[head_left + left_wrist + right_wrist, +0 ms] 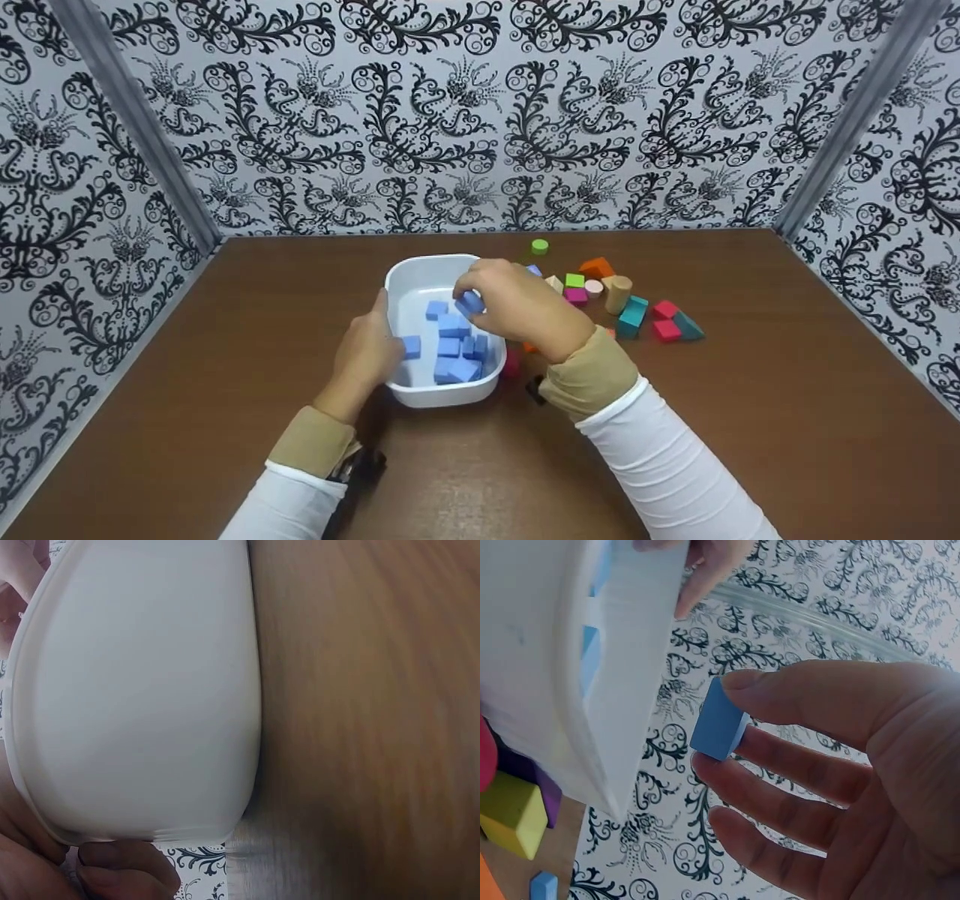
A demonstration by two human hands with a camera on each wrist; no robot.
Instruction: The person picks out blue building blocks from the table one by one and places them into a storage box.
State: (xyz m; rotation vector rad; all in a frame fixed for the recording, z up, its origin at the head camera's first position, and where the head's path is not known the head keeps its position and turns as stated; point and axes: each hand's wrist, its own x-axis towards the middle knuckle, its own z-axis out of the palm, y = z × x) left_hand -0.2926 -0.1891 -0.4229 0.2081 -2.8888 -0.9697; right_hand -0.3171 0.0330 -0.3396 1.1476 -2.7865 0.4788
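A white plastic tub [442,396] stands on the brown table with several blue blocks [453,325] lying in it. My left hand [367,349] grips the tub's left rim; in the left wrist view its fingers [127,866] curl against the white wall. Over the tub's right side, my right hand [517,307] pinches a small blue block [720,720] between thumb and fingers. The right wrist view shows that block raised near the rim, apart from the tub. Part of the tub's right edge is hidden behind the right hand in the head view.
To the right of the tub lie several coloured blocks, among them a wooden cylinder [618,295], a teal block [632,316], red blocks [666,330] and an orange piece [597,268]. A green disc [539,246] sits farther back. Patterned walls [480,112] enclose the table.
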